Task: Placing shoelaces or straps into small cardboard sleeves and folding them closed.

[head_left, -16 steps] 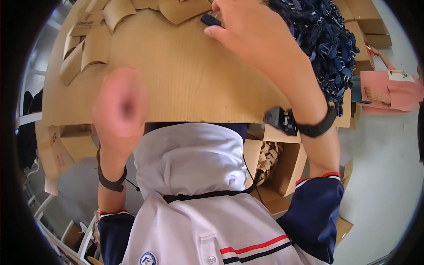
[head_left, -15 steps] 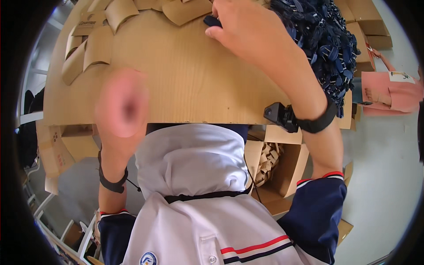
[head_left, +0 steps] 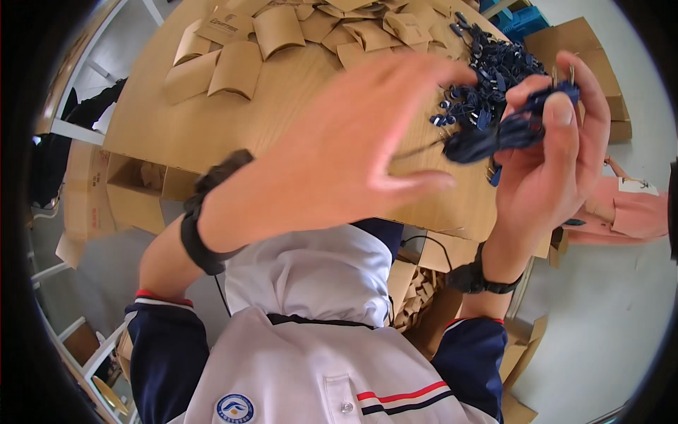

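Observation:
At the right, my right hand [head_left: 547, 169] grips a bundled dark navy cable [head_left: 484, 141] with a plug whose metal pins point up past the fingers. My left hand [head_left: 332, 152], smeared by motion, stretches over the table towards this bundle. Its thumb stands apart from the fingers, and nothing shows held in it. A thin strand runs from the bundle towards the left thumb; whether they touch, I cannot tell. Behind the right hand lies a heap of similar dark cables [head_left: 505, 67].
Flattened brown pillow-shaped cartons [head_left: 279, 32] lie along the table's far side. Cardboard boxes stand below the near edge, one holding small brown pieces [head_left: 420, 293]. An open box [head_left: 583, 56] and a person in pink [head_left: 628, 212] are at the right.
My right hand has come back from the far cartons to the right, now with a cable bundle raised in it. The left hand has swung right and farther over the table. The view has shifted.

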The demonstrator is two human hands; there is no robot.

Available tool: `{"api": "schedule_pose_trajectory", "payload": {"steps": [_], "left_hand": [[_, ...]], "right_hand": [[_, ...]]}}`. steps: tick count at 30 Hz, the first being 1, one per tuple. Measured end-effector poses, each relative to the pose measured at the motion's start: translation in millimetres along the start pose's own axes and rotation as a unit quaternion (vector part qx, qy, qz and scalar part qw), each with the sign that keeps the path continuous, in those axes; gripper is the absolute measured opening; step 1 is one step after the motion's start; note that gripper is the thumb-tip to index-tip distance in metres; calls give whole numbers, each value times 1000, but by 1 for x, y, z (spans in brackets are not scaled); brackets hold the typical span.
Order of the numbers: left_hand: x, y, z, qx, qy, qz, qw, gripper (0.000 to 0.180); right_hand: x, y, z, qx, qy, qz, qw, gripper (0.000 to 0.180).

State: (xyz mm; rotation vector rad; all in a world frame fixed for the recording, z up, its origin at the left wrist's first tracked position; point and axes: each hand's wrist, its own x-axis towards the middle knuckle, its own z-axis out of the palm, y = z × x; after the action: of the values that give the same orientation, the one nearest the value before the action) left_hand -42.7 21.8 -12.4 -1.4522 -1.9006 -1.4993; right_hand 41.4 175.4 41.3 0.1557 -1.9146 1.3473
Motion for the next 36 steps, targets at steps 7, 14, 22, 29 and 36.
{"api": "schedule_pose_trajectory", "payload": {"steps": [7,14,22,29,36], "left_hand": [[-4,24,-5,-547,-70,-322,770,12],[-5,17,-13,-403,-110,-308,855,14],[-12,14,-13,-148,-21,-41,988,20],[-23,14,-15,-104,-57,-73,990,26],[-26,16,-31,-277,-129,-222,926,17]], "right_hand": [[-27,-16,4,97,-48,25,994,23],[-42,-32,20,92,5,264,960,49],[-60,-15,22,74,33,170,982,31],[-54,-18,14,63,-27,199,978,39],[-49,4,6,74,-90,114,987,27]]}}
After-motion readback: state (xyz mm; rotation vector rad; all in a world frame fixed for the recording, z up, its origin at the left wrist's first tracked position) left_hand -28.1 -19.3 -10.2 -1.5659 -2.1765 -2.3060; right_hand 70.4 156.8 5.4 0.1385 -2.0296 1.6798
